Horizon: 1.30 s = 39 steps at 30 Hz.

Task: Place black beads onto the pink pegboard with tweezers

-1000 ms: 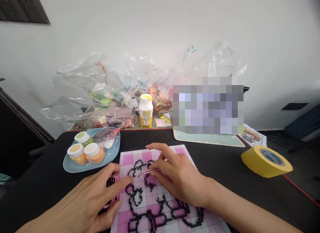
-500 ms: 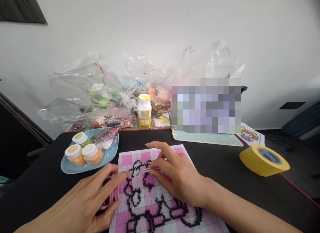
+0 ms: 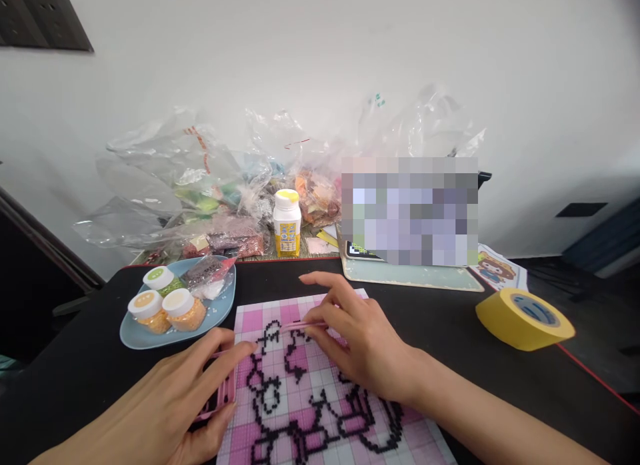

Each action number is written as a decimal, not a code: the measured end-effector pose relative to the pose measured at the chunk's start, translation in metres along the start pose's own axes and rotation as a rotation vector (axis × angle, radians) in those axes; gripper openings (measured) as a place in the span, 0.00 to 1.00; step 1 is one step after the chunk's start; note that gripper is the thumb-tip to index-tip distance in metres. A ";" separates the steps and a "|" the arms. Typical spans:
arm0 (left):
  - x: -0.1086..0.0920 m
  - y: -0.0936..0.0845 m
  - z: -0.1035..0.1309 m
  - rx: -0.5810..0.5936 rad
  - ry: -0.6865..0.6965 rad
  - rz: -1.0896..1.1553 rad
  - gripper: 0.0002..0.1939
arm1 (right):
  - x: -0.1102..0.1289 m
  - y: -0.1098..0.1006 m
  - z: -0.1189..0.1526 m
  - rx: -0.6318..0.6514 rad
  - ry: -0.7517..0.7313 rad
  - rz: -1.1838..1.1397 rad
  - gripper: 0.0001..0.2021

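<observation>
A pegboard over a pink-and-white checked sheet lies in front of me, with small black beads forming outlines on it. My right hand pinches a pair of pink tweezers, whose tips are over the upper part of the board near a bead outline. Whether a bead sits between the tips is too small to tell. At the board's left edge, my left hand grips a small pink tray with dark contents, partly hidden by the fingers.
A blue plate at the left carries small lidded jars and a bead bag. Behind stand a white-and-yellow bottle and clear plastic bags. A yellow tape roll lies right; a blurred device rests on a pale board.
My right hand and the tweezers have shifted slightly away from me and to the right over the pegboard. My left hand keeps its hold on the tray.
</observation>
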<state>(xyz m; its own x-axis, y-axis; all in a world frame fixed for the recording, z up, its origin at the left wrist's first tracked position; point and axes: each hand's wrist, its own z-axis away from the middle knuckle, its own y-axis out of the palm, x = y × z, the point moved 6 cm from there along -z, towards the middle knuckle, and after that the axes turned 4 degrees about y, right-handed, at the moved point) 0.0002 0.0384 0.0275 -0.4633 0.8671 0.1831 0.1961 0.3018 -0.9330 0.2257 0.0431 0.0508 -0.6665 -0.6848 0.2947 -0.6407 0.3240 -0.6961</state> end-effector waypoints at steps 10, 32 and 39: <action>-0.001 0.008 0.006 -0.032 -0.188 0.039 0.22 | -0.099 -0.019 0.003 -0.063 0.484 -0.058 0.10; 0.000 0.004 0.003 -0.019 -0.230 0.139 0.21 | -0.118 -0.019 0.009 -0.044 0.563 -0.073 0.14; 0.000 0.007 0.006 -0.032 -0.227 0.115 0.21 | -0.115 -0.018 0.009 -0.045 0.563 -0.098 0.14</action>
<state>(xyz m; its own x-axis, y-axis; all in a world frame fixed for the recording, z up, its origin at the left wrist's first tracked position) -0.0037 0.0379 0.0188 -0.6177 0.7864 -0.0011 0.2840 0.2218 -0.9328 0.3178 0.1105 0.0238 -0.6958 -0.2639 0.6680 -0.7169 0.3127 -0.6231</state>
